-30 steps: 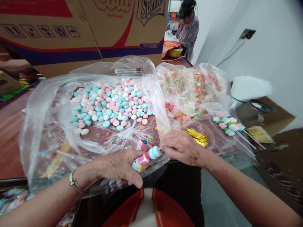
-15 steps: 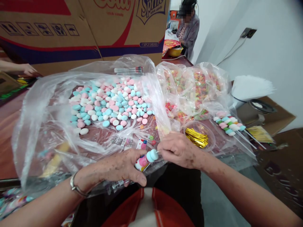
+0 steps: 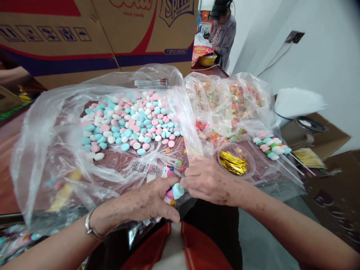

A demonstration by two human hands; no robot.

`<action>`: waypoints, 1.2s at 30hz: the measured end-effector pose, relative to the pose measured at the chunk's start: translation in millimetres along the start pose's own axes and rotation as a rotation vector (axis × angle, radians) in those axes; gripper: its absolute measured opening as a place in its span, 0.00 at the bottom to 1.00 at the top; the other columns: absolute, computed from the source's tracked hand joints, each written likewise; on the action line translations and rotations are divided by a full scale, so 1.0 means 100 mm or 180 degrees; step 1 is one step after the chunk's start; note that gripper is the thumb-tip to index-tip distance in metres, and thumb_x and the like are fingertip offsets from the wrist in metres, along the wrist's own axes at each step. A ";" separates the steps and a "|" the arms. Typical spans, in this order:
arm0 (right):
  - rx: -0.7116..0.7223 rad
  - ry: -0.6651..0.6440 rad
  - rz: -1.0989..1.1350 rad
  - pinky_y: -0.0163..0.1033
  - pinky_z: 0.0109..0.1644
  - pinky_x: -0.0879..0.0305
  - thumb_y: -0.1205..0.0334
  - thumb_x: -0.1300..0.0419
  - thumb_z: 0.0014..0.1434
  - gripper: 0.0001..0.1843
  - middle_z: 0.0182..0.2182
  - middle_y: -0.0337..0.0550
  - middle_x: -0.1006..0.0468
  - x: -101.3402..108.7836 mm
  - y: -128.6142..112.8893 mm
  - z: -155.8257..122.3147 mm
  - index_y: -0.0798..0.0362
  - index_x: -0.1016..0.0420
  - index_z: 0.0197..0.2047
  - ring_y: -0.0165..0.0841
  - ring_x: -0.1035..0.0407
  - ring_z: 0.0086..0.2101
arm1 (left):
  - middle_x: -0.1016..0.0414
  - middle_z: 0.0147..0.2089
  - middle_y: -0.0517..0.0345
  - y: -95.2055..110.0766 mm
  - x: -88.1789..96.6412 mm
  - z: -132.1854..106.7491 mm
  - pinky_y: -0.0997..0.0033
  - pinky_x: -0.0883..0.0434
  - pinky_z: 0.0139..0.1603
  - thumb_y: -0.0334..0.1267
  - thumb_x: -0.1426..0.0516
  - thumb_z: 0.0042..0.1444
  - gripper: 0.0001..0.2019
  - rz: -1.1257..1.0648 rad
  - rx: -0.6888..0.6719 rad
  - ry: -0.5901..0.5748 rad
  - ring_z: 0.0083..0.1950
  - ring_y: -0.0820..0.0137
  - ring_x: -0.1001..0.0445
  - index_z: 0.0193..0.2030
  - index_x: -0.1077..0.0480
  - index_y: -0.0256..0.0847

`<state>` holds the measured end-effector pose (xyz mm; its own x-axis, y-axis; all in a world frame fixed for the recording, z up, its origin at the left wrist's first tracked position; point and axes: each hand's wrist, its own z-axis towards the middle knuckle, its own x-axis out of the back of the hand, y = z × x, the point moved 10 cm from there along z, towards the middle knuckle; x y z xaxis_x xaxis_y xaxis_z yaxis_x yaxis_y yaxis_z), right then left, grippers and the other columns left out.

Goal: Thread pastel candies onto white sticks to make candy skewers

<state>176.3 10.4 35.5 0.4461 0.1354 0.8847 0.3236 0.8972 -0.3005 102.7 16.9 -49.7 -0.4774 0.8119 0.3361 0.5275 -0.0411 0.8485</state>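
In the head view, the person's left forearm comes in from the lower left, slanting up and across, a silver bracelet [image 3: 94, 226] around the wrist. The left hand [image 3: 152, 200] is back-up and half curled: the index finger bends over the far side of a candy stick [image 3: 178, 191] in a printed wrapper [image 3: 169, 197], while the thumb stretches out straight on the near side, free of the candy. The other fingers are hidden underneath.

The right forearm slopes in from the lower right corner. The right hand [image 3: 209, 182] is turned inward, knuckles up — its fingers folded together and their tips right at the stick's pale blue end. Whether those fingertips grip anything, I cannot tell from here.

So the candy stick sits between the two hands — in front of the person's body, just off the near edge of the surface [image 3: 17, 161], its blue end towards the right fingers. Beyond the hands, loose candies [image 3: 132, 122] lie on a clear plastic sheet [image 3: 33, 135]. A round dish [image 3: 251, 172] of gold ties [image 3: 233, 162] stands just past the right wrist, and more candy sticks [image 3: 271, 145] lie farther right.
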 end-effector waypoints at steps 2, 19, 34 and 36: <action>-0.0030 0.0071 -0.0173 0.39 0.37 0.48 0.66 0.48 0.67 0.14 0.26 0.40 0.27 0.03 0.03 -0.01 0.55 0.27 0.31 0.31 0.37 0.30 | 0.27 0.37 0.61 0.06 0.05 0.01 0.72 0.35 0.36 0.50 0.32 0.46 0.22 0.0190 -0.0161 0.0157 0.37 0.66 0.32 0.42 0.29 0.39; 0.0085 0.0083 0.0181 0.38 0.37 0.47 0.65 0.48 0.67 0.14 0.25 0.38 0.29 -0.14 -0.06 -0.04 0.54 0.29 0.30 0.30 0.39 0.29 | 0.30 0.25 0.68 -0.12 -0.18 -0.02 0.76 0.39 0.20 0.51 0.30 0.42 0.30 -0.0844 0.0626 -0.0357 0.22 0.73 0.33 0.47 0.36 0.41; -0.0415 0.0241 0.0380 0.36 0.37 0.45 0.69 0.47 0.65 0.12 0.25 0.36 0.27 0.09 0.12 -0.08 0.54 0.27 0.31 0.28 0.36 0.28 | 0.24 0.38 0.55 -0.07 0.13 -0.43 0.69 0.33 0.36 0.49 0.40 0.56 0.20 0.0710 0.0161 0.0743 0.37 0.62 0.28 0.53 0.29 0.45; -0.0259 0.0290 0.0054 0.38 0.38 0.47 0.67 0.47 0.66 0.11 0.25 0.38 0.27 0.13 0.07 -0.09 0.54 0.26 0.33 0.30 0.37 0.29 | 0.27 0.32 0.60 -0.17 0.04 -0.41 0.74 0.35 0.29 0.52 0.39 0.55 0.22 0.0013 0.0318 0.0205 0.30 0.68 0.30 0.52 0.29 0.44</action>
<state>192.1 15.2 41.9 0.5250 0.1082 0.8442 0.3803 0.8575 -0.3464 63.6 -3.0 -46.0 -0.5175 0.7726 0.3678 0.5954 0.0165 0.8032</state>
